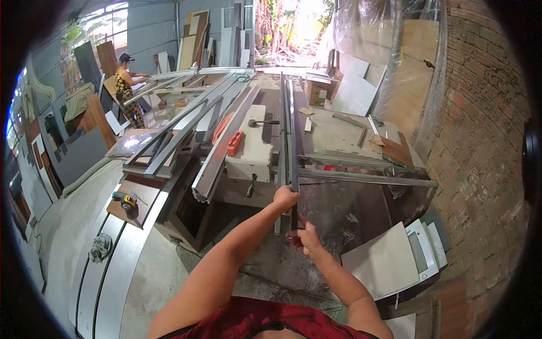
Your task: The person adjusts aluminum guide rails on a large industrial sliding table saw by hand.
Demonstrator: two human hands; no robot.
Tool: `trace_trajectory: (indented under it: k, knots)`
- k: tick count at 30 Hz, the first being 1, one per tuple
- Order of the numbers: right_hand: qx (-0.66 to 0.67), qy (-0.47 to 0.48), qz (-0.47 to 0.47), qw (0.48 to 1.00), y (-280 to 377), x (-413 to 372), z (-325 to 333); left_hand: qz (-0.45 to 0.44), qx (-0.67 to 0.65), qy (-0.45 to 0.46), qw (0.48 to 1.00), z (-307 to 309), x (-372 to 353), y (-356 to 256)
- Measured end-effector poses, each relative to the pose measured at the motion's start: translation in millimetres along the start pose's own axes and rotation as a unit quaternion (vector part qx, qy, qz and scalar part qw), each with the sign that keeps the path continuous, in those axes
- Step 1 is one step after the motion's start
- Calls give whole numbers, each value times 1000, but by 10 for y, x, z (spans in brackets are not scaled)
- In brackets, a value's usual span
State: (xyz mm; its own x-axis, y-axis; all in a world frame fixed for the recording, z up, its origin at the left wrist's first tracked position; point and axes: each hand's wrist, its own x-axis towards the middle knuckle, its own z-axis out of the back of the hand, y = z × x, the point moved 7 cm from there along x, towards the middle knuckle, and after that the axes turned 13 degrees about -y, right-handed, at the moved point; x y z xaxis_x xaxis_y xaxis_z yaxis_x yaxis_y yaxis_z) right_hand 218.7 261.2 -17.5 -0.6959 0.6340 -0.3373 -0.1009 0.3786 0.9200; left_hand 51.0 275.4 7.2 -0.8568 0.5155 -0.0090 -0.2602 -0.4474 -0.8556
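Left hand (285, 198) clasps 2 strips (290, 130) (right hand (308, 238) unclear).

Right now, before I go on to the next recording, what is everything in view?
long metal strips: about two, dark grey, running from the hands away across the machine table
machine table: one, pale, centre
aluminium profiles: several, silver, left of the table
push block: one, orange, table's left edge
tape measure: one, yellow, on a brown board, left
flat panels: a few, pale, lower right
brick wall: one, reddish, right
other person: one, far left
left hand: closed around the strips
right hand: at the strips' near end, grip unclear
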Motion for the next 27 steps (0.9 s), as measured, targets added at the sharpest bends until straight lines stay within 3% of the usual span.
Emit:
trace_trajectory:
  k: [2,5,6,7,8,12,14,15,19,20,22,24,27]
  knots:
    - [-30,-8,-1,1000,-54,145,44,9,19,50,999,124,-3,-33]
    - [-20,-29,17,999,-191,494,150,-152,50,-52,986,512,204,-73]
    - [-51,-41,13,998,-158,501,147,-157,75,-41,984,685,245,-80]
    - [-63,-43,-2,997,-157,484,137,-75,68,-2,995,930,154,-141]
    - [-76,-45,-18,996,-155,463,126,-117,126,-72,982,1144,242,-86]
    - [-68,-45,-44,996,-219,478,110,-117,156,-160,968,2130,270,90]
    - [-90,-41,-48,994,-225,509,119,-124,218,-242,937,2702,39,8]
    - [-99,-41,-48,993,-216,519,127,-181,300,-277,895,2905,19,43]
    - [-142,-59,-56,986,-172,494,109,-152,445,-301,830,3655,-59,248]
    - [-219,-35,-49,974,-181,506,128,-135,483,-303,811,3797,-99,302]
    - [-354,-116,51,927,-4,502,199,-88,488,-294,817,4045,4,580]
    - [-483,-190,145,842,217,463,209,-42,488,-261,832,4185,131,814]
    - [-480,-252,262,798,532,425,127,2,485,-191,853,4327,245,871]
